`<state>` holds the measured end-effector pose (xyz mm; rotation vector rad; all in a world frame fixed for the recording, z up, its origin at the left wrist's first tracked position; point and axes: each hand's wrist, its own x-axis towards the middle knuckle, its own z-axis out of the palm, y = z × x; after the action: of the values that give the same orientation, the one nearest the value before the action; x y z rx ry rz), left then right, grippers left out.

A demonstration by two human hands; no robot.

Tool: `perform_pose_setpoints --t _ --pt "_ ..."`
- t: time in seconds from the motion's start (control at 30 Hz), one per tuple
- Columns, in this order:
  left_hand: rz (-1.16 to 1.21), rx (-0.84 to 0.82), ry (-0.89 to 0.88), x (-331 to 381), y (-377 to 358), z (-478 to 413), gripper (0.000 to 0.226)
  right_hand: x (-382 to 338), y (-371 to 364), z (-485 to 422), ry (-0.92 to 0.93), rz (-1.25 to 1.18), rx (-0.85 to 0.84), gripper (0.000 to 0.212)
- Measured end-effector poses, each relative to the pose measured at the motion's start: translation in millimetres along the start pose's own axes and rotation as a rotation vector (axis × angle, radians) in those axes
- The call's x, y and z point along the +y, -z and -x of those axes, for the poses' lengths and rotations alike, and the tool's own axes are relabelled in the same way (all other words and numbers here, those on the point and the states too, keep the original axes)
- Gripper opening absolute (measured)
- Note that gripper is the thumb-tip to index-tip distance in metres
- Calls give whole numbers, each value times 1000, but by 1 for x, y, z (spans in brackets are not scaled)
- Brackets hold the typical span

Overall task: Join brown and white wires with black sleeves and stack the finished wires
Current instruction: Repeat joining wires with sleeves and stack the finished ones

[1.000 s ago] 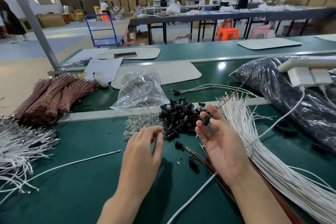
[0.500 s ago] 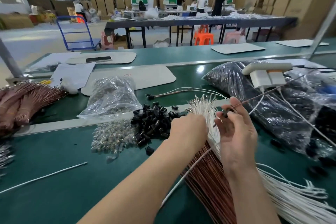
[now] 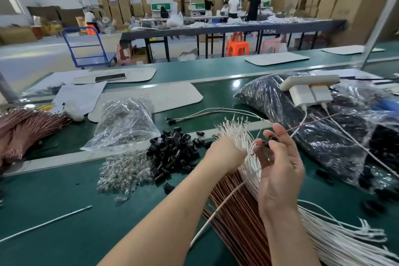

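My right hand (image 3: 278, 170) is raised palm-up and pinches a black sleeve (image 3: 271, 139) threaded on a thin brown wire (image 3: 313, 122) that runs up to the right. My left hand (image 3: 224, 153) reaches into the tips of the white wire bundle (image 3: 336, 239) and grips a white wire (image 3: 218, 209) that trails back toward me. Under both hands lies a bundle of brown wires (image 3: 235, 218). A heap of loose black sleeves (image 3: 174, 151) sits just left of my left hand. One joined brown and white pair (image 3: 194, 115) lies beyond the heap.
Small clear bulbs (image 3: 123, 170) lie beside the sleeves, with a clear bag (image 3: 125, 125) behind them. Big bags of black parts (image 3: 302, 136) and a white power strip (image 3: 308, 86) fill the right. More brown wires (image 3: 28, 127) lie far left. A lone white wire (image 3: 45, 223) lies near left.
My left hand left the bulb pile and moved right into the white wire tips. My right hand rose, closing its fingers on the sleeve and brown wire. The view swung right.
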<state>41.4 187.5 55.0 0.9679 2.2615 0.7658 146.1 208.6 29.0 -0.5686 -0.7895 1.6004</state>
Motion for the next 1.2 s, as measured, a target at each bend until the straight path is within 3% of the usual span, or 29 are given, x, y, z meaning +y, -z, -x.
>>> perform_pose_setpoints --t 0.17,0.33,0.47,0.57,0.8,0.87,0.97,1.07,1.2 --pt "382 14 -83 8 14 14 27 -6 1 1 -15 -93 28 31" --pt "691 104 -142 15 45 26 23 -11 4 5 -149 -202 -158 31" --pt "636 135 -203 20 74 38 24 -11 2 6 -211 -280 -271 29" --pt "661 299 -349 27 102 53 24 -10 -1 10 -296 -330 -348 29" --pt "1040 790 -619 -5 165 94 17 -1 -16 29 -531 -309 -618 28" --pt "1243 811 -573 -34 165 104 15 5 -24 39 -584 -239 -678 29" --pt "1474 740 -359 -84 136 113 18 15 -36 53 -634 -198 -721 33" --pt "1555 724 -181 -127 102 115 24 26 -45 67 -681 -158 -718 29" --pt "1659 782 -99 -166 87 120 20 41 -53 84 -702 -57 -683 30"
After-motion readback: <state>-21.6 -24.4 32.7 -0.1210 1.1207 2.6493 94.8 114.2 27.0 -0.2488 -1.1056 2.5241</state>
